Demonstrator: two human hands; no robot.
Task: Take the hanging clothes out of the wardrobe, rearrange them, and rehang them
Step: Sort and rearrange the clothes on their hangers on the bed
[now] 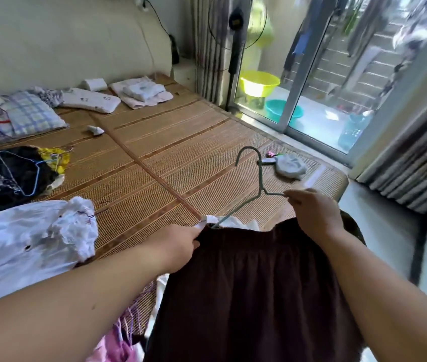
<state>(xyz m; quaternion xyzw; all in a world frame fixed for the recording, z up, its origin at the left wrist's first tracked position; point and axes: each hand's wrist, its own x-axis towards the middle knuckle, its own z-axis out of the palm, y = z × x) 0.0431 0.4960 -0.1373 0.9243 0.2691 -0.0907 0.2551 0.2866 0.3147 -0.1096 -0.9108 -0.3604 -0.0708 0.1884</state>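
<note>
Holding a green wire hanger (259, 178) upright over the near edge of the bed (181, 142), hook toward 12 o'clock, long axis slanting from 3 o'clock down to 8 into the waistband of a dark brown skirt (259, 283) hanging toward 6. Gripping its 3 o'clock shoulder with the right hand (314, 215), fingers curled round the wire, forearm in from 5 o'clock. Pinching the waistband's 9 o'clock corner with the left hand (178, 244), fingers clamped on cloth, forearm in from 8

Bare mat (170, 142) ahead, white garment (24, 239) at left
</note>
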